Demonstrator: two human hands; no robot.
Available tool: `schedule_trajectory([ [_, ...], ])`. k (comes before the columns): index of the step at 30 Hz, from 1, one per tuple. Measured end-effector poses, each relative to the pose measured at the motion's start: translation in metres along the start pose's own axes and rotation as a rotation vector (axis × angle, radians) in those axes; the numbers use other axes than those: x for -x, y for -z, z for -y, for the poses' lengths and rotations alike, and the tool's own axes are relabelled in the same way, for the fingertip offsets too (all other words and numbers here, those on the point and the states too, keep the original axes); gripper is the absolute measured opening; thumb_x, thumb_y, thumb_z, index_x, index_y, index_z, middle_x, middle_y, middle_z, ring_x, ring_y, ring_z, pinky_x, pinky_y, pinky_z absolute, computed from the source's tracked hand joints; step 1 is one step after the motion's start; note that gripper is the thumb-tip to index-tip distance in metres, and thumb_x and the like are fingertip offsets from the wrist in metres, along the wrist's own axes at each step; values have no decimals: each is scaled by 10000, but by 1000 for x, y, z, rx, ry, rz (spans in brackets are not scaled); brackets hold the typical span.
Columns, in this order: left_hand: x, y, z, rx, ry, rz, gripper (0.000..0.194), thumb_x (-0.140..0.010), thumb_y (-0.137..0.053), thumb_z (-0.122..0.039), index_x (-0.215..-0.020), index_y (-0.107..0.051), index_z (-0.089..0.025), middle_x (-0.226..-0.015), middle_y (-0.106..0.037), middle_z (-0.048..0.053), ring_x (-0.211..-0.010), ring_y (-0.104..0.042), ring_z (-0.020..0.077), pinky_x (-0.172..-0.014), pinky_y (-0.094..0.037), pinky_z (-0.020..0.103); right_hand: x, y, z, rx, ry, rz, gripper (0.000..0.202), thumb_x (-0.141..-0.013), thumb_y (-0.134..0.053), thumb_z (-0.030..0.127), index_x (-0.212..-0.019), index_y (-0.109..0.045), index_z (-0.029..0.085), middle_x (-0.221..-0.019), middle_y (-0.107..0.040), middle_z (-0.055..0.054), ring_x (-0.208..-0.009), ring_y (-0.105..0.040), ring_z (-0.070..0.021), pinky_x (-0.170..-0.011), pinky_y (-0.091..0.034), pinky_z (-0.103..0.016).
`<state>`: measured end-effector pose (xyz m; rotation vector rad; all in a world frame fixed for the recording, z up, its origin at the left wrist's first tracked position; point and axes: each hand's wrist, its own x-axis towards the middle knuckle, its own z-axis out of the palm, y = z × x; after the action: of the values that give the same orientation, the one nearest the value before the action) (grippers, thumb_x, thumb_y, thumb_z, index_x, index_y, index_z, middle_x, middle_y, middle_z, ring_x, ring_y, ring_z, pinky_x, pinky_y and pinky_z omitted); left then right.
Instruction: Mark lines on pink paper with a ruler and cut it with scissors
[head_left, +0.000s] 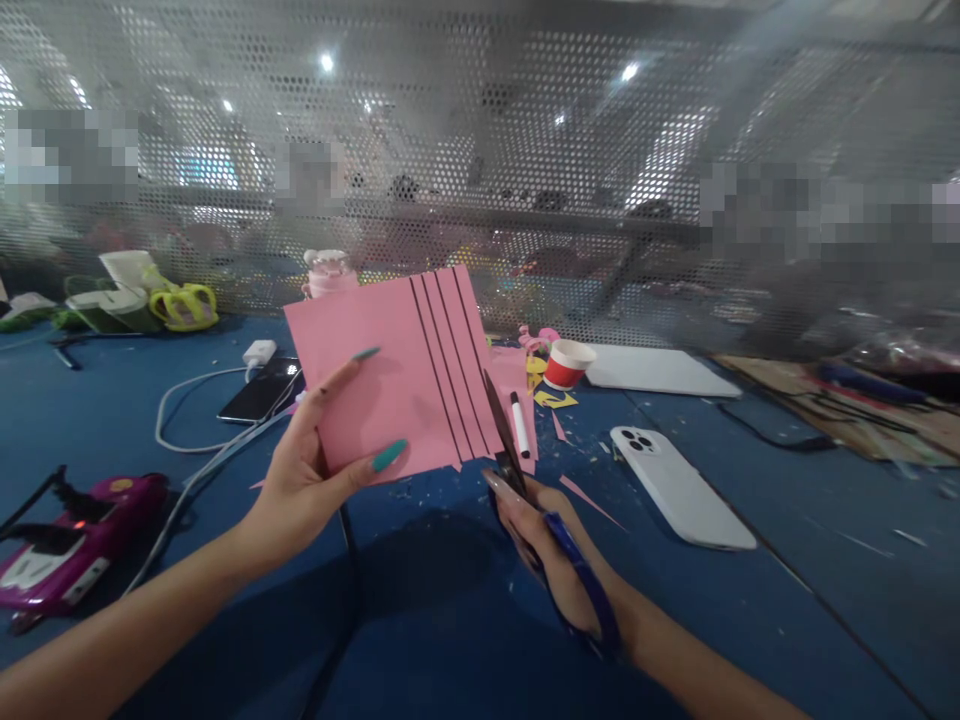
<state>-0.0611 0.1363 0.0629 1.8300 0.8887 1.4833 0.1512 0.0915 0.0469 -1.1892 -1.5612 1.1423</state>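
Observation:
My left hand (pixel 300 475) pinches a sheet of pink paper (pixel 375 390) by its lower left side, thumb and a finger on its face. Several dark lines run down the right part of the sheet. In my right hand (pixel 551 540) is a pair of scissors with blue handles (pixel 592 590). Their dark blades point up along the sheet's right edge, by the lower right corner; whether they touch the paper I cannot tell. Behind the blades, a white marker with a black cap (pixel 520 425) lies on more pink paper (pixel 510 370).
A white phone (pixel 682 490) lies face down on the blue table (pixel 420 600) at right. Beyond it are a red and white paper cup (pixel 568 364) and a white flat panel (pixel 660 370). At left are a black phone (pixel 262 390), cables and a purple power strip (pixel 82 540).

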Motion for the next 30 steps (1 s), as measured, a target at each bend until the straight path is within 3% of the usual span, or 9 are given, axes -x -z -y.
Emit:
schedule_trajectory([
  [19,1,-1,-1,84,14,27,661,-734,-674,-145,-1302,-390,-326,-1451,-308,18,-1289,-341,300,-880,-531,353,3,-2,0,1,-33,-13,433,-846,-362,586,-614,-305,224,-478,-202,97,-380,-201,-65,-357,-186,-219],
  [30,5,-4,-1,120,63,36,661,-739,-665,-133,-1306,-383,-325,-1428,-348,25,-1267,-384,269,-918,-504,333,3,1,-9,-99,-100,-13,404,-855,-398,549,-648,-404,201,-500,-325,74,-429,-337,-73,-434,-295,-207],
])
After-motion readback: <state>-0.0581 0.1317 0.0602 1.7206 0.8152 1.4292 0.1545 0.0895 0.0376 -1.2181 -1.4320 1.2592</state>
